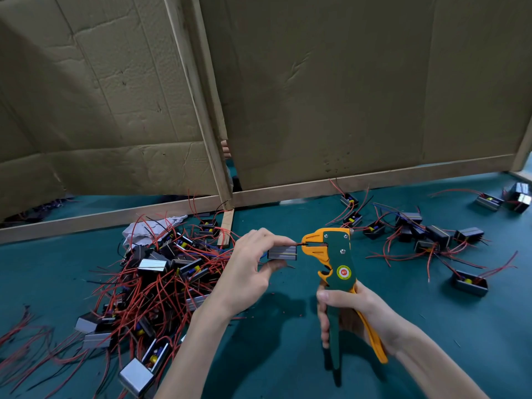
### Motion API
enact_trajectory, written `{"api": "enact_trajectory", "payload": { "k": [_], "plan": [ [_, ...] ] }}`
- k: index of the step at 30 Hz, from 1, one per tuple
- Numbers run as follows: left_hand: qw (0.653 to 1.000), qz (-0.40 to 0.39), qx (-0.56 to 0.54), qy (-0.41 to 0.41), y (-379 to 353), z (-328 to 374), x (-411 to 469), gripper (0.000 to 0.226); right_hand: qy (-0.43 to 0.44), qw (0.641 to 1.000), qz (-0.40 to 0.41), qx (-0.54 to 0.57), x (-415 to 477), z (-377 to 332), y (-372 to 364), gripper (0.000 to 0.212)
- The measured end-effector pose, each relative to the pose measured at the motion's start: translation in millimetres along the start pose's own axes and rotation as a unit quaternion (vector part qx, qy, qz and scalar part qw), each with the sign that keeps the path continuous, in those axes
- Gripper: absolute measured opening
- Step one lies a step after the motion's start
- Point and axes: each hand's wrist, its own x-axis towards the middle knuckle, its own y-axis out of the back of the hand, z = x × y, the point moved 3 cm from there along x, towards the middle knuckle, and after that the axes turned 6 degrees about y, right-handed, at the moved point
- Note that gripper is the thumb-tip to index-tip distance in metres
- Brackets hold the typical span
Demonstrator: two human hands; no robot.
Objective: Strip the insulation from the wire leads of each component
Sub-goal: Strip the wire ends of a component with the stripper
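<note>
My left hand (249, 264) pinches a small grey metal-cased component (282, 252) between fingers and thumb, above the green table. Its red wire lead (299, 242) runs into the orange jaws of a green and orange wire stripper (334, 256). My right hand (354, 315) grips the stripper's two handles, holding the tool upright with its jaws pointing left at the component. A big tangled pile of the same components with red and black leads (161, 272) lies to the left of my left hand.
More components with red leads (426, 234) are scattered at the right on the green table mat (273, 355). A cardboard partition on a wooden frame (259, 194) stands along the far side. A crumpled white cloth (149, 228) lies behind the left pile.
</note>
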Motion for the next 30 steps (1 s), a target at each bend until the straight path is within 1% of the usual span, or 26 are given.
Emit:
{"api": "enact_trajectory", "payload": {
  "k": [9, 10, 12, 14, 15, 17, 18, 20, 22, 23, 26, 28, 30],
  "plan": [
    [1.000, -0.005, 0.000, 0.005, 0.5, -1.7, -0.9, 0.033, 0.000, 1.000, 0.017, -0.013, -1.9, -0.2, -1.1, 0.026],
    [1.000, -0.004, -0.001, 0.006, 1.0, -2.2, -0.7, 0.033, -0.002, 0.999, 0.032, -0.017, -2.0, 1.0, -3.1, 0.027],
    [1.000, 0.000, 0.005, 0.005, 0.9, -3.1, 0.1, 0.034, -0.006, 0.995, 0.093, -0.036, 0.2, 6.8, -5.6, 0.035],
    [1.000, 0.000, 0.031, 0.001, -1.8, -4.2, 0.4, 0.032, -0.015, 0.988, 0.145, -0.057, 3.1, 12.7, -6.7, 0.040],
    [0.999, -0.003, 0.041, 0.005, -4.2, -5.3, 0.1, 0.032, -0.018, 0.988, 0.146, -0.046, 3.9, 14.7, -7.9, 0.038],
    [0.999, 0.000, 0.042, 0.026, -7.2, -8.7, 0.5, 0.031, -0.017, 0.994, 0.107, 0.025, 5.2, 12.1, -10.6, 0.026],
    [0.998, 0.010, 0.046, 0.038, -7.4, -9.9, 0.4, 0.030, -0.018, 0.993, 0.093, 0.070, 5.5, 9.6, -10.7, 0.019],
    [0.994, 0.044, 0.083, 0.047, -5.4, -9.6, 0.4, 0.031, -0.022, 0.987, 0.096, 0.125, 7.6, 6.9, -5.7, 0.013],
    [0.990, 0.084, 0.111, 0.038, -3.6, -4.4, 1.6, 0.033, -0.028, 0.983, 0.109, 0.143, 9.7, 7.5, -1.1, 0.010],
    [0.989, 0.100, 0.108, 0.027, -4.4, 1.1, 2.9, 0.033, -0.035, 0.982, 0.115, 0.146, 10.8, 8.5, 0.5, 0.013],
    [0.989, 0.134, 0.061, -0.032, -23.2, 24.9, 11.5, 0.031, -0.067, 0.976, 0.131, 0.159, 13.2, 13.4, 2.5, 0.015],
    [0.989, 0.136, 0.023, -0.045, -48.8, 43.1, 20.5, 0.034, -0.078, 0.977, 0.126, 0.156, 14.4, 15.7, 1.0, 0.013],
    [0.992, 0.117, 0.000, -0.050, -78.7, 62.2, 32.2, 0.035, -0.075, 0.978, 0.124, 0.153, 15.0, 16.6, 0.2, 0.019]
  ]
}}
